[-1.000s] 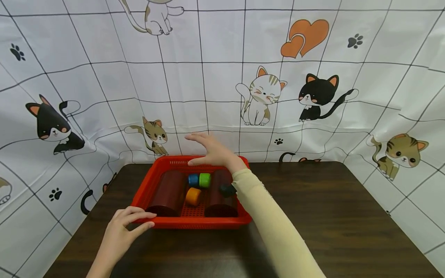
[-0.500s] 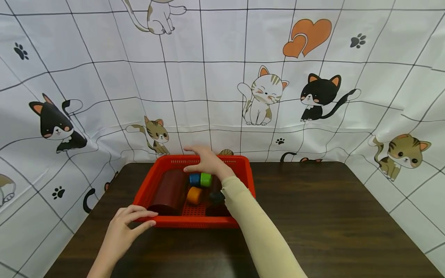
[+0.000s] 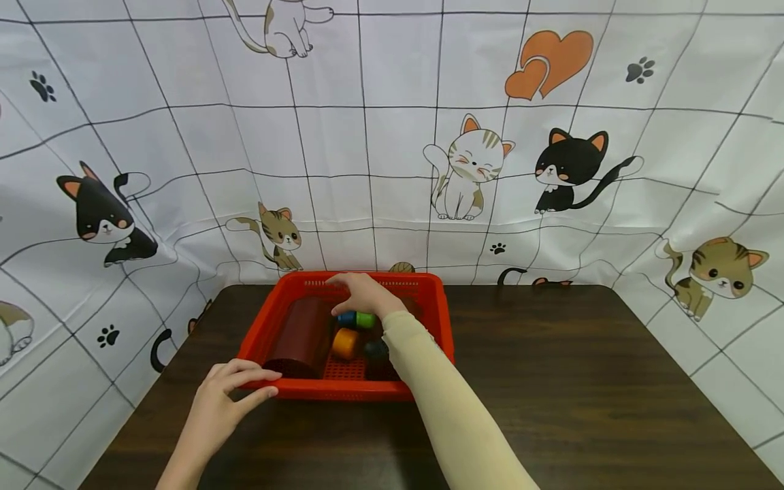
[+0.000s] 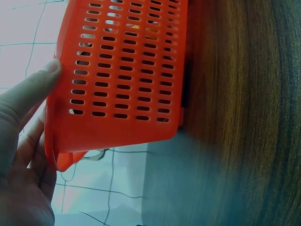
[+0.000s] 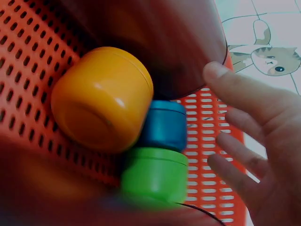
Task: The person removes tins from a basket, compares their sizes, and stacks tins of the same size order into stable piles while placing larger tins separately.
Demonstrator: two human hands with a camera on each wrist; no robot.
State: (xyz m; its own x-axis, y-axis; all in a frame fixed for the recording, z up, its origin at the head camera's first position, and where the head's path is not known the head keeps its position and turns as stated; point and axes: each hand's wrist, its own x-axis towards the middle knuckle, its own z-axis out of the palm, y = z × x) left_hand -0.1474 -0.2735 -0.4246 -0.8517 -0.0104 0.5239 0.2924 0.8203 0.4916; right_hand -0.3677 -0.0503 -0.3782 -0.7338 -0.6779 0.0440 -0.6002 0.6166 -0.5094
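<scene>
A red plastic basket (image 3: 343, 390) with slotted walls stands on the table. My left hand (image 3: 223, 401) holds its front left corner; in the left wrist view the thumb (image 4: 35, 87) lies on the outer rim, fingers behind. Inside, a dark red cylinder (image 3: 301, 337) lies along the left side and another (image 3: 381, 371) along the right, partly hidden by my right arm. Between them sit small rounded containers: orange (image 5: 103, 94), blue (image 5: 164, 126) and green (image 5: 157, 174). My right hand (image 3: 367, 294) is over the basket's back part, fingers spread and bent, holding nothing, close to the blue and green containers.
A small dark round thing (image 3: 376, 351) shows beside my right sleeve (image 3: 447, 401), on the right cylinder. The dark wooden table (image 3: 563, 381) extends to the right of the basket. Behind it hangs a white sheet (image 3: 392, 156) printed with cats and grid lines.
My right hand has come down from above the basket's back rim to a spot lower and nearer the small containers. The left hand keeps its hold on the corner.
</scene>
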